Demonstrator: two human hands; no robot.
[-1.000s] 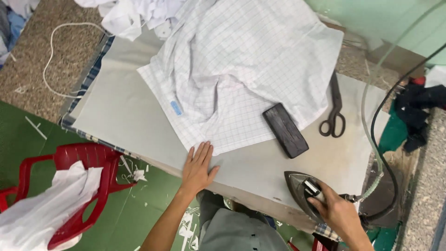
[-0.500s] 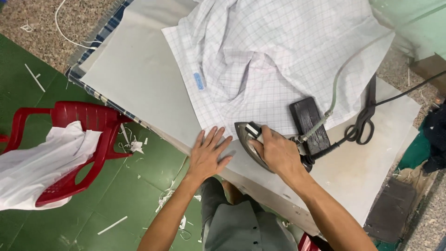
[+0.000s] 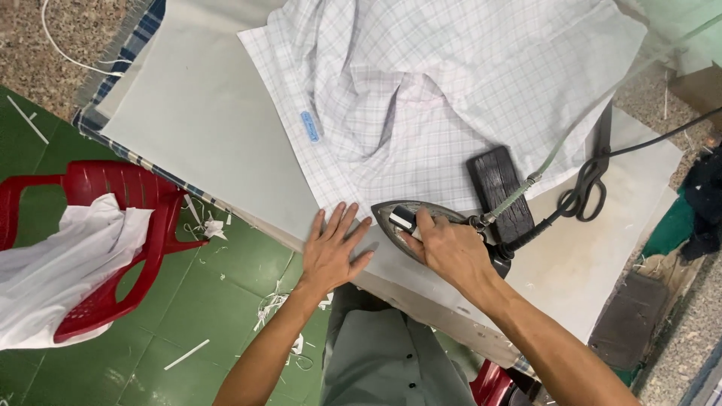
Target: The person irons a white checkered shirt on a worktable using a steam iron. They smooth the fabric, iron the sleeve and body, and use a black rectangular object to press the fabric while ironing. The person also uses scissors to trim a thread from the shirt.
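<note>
Right hand [image 3: 451, 252] is wrapped around the handle of a dark electric iron [image 3: 414, 222], fingers closed over it so that most of the handle is hidden; only the pointed front of the iron and a strip of its metal edge show. It sits at the near edge of a pale padded ironing table [image 3: 210, 143], its tip touching the lower edge of a white checked shirt [image 3: 436, 83]. Left hand [image 3: 335, 252] lies flat just beside the iron, fingers spread apart, fingertips pressing on the shirt's hem and holding nothing.

Most of the shirt lies rumpled across the table (its top runs out of view), with a small blue label [image 3: 310, 126] near one fold. A black rectangular block [image 3: 500, 192] rests on the cloth right behind the iron, partly covered by the iron's cords [image 3: 541, 218]. Black scissors [image 3: 590, 177] lie near the block, their blades partly lost against the shirt's edge.

Off to the side, on a green floor [image 3: 226, 301] scattered with scraps, a red plastic chair [image 3: 113, 225] holds a heap of white cloth [image 3: 53, 263], both cut off by the frame's edge.
</note>
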